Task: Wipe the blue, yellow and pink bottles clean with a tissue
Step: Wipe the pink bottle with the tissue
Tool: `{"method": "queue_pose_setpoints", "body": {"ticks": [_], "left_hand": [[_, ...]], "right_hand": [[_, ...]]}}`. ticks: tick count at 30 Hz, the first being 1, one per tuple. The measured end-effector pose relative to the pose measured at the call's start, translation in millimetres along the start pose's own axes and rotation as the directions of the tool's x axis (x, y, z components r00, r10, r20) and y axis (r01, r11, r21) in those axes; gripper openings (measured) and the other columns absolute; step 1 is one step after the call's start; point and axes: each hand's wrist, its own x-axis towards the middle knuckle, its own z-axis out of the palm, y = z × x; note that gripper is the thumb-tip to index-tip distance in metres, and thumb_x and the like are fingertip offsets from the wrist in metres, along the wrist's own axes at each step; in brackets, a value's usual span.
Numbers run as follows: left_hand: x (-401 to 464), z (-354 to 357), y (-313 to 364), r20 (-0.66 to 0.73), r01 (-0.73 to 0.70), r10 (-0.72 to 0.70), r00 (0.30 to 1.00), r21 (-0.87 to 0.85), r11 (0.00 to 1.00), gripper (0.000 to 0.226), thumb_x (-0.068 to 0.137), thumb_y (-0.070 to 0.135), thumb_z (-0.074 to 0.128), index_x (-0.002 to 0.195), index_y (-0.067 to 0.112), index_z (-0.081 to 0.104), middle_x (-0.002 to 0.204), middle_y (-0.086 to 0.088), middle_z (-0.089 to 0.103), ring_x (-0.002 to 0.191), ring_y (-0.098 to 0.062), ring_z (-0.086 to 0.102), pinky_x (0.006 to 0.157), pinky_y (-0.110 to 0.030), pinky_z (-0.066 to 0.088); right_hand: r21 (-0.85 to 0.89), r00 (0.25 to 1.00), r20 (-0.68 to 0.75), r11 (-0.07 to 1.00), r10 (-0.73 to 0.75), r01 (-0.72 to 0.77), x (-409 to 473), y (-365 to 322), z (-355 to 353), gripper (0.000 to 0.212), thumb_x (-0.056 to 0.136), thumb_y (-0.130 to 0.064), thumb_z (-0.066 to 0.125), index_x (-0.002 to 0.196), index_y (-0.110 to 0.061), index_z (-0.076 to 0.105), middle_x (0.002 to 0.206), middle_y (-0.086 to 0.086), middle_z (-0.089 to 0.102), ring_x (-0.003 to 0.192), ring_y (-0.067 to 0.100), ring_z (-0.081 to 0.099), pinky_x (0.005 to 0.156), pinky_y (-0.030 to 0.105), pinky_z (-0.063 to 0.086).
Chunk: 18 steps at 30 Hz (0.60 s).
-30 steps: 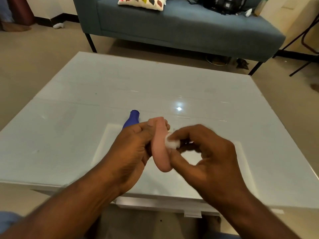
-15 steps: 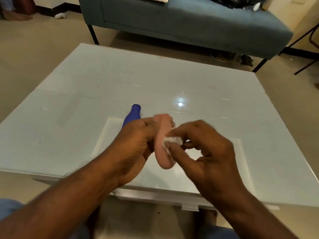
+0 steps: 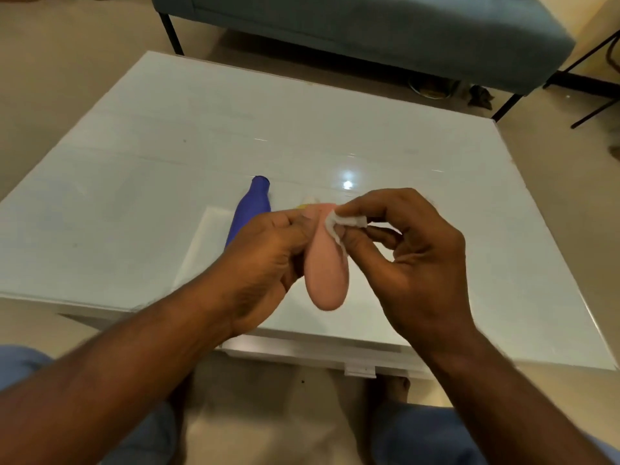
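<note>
My left hand point(image 3: 265, 260) grips the pink bottle point(image 3: 327, 276) near its neck and holds it above the table's near edge, base toward me. My right hand point(image 3: 412, 250) pinches a small white tissue point(image 3: 339, 224) against the bottle's upper right side. The blue bottle point(image 3: 250, 209) lies on its side on the white table point(image 3: 134, 182), neck pointing away, partly hidden behind my left hand. A sliver of the yellow bottle point(image 3: 307, 203) shows just beyond my left fingers; the rest is hidden.
A grey-blue sofa point(image 3: 369, 31) on black legs stands beyond the table's far edge. Black chair legs point(image 3: 590, 78) are at the far right. My knees in blue trousers point(image 3: 419, 431) and my feet sit below the table's near edge.
The tissue has slid up the pink bottle from its middle toward the neck. The camera has tilted down, so the sofa shows less. The blue bottle has not moved.
</note>
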Motion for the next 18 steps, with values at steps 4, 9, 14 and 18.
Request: {"method": "queue_pose_setpoints", "body": {"ticks": [4, 9, 14, 18], "left_hand": [[5, -6, 17, -0.097, -0.018, 0.006, 0.995, -0.119, 0.993, 0.035, 0.107, 0.018, 0.044, 0.135, 0.004, 0.058, 0.119, -0.01, 0.076, 0.106, -0.025, 0.075, 0.085, -0.033, 0.063], [1, -1, 4, 0.015, 0.01, -0.01, 1.0, -0.003, 1.0, 0.034, 0.105, 0.015, 0.05, 0.099, 0.033, 0.078, 0.09, 0.011, 0.081, 0.098, -0.02, 0.077, 0.086, -0.036, 0.063], [2, -1, 10, -0.078, 0.008, -0.016, 0.997, -0.104, 0.995, 0.035, 0.107, 0.017, 0.047, 0.138, 0.012, 0.061, 0.113, -0.007, 0.078, 0.105, -0.024, 0.075, 0.079, -0.032, 0.064], [4, -7, 14, -0.076, -0.013, 0.003, 0.997, -0.123, 0.992, 0.034, 0.106, 0.02, 0.046, 0.134, 0.006, 0.06, 0.125, -0.012, 0.073, 0.103, -0.02, 0.076, 0.078, -0.029, 0.063]], "right_hand": [[-0.078, 0.982, 0.185, 0.996, -0.036, 0.051, -7, -3, 5, 0.019, 0.086, -0.004, 0.086, 0.1, -0.015, 0.081, 0.1, -0.006, 0.074, 0.095, 0.014, 0.071, 0.079, 0.021, 0.057], [0.04, 0.998, 0.037, 0.998, 0.045, -0.046, -3, -1, 3, 0.017, 0.093, -0.007, 0.082, 0.108, -0.012, 0.077, 0.105, -0.002, 0.074, 0.101, 0.018, 0.073, 0.085, 0.028, 0.063], [0.059, 0.994, 0.085, 0.995, 0.07, -0.075, -3, -2, 0, 0.015, 0.091, -0.004, 0.083, 0.104, -0.01, 0.079, 0.103, -0.002, 0.075, 0.1, 0.02, 0.074, 0.083, 0.03, 0.064], [0.02, 0.99, 0.127, 0.998, 0.06, -0.063, -5, -3, 5, 0.015, 0.091, -0.007, 0.083, 0.105, -0.013, 0.08, 0.103, -0.003, 0.075, 0.099, 0.017, 0.073, 0.08, 0.026, 0.063]]}}
